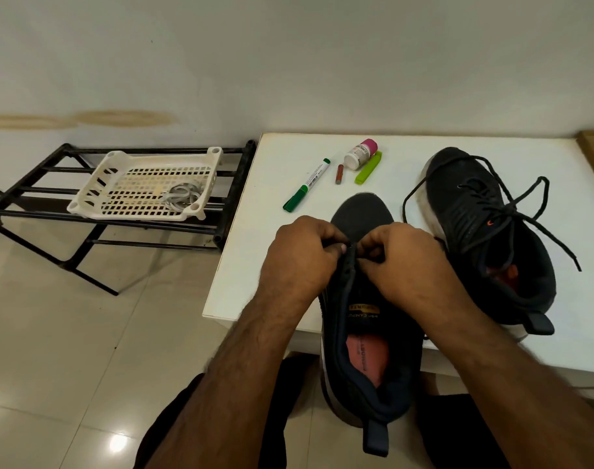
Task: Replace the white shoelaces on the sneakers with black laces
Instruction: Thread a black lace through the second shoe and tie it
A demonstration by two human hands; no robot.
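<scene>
White wall [288, 55], glossy tiled floor [52, 350]

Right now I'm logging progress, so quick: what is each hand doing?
Left hand: fingers curled, pinching the near sneaker at its eyelets.
Right hand: fingers curled, pinching the same lacing area; what its grip holds is hidden.

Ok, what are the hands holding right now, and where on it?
Both hands, left and right, grip the near sneaker at its eyelet area near the toe end, fingers pinching what looks like a black lace there; the lace itself is mostly hidden.
</scene>
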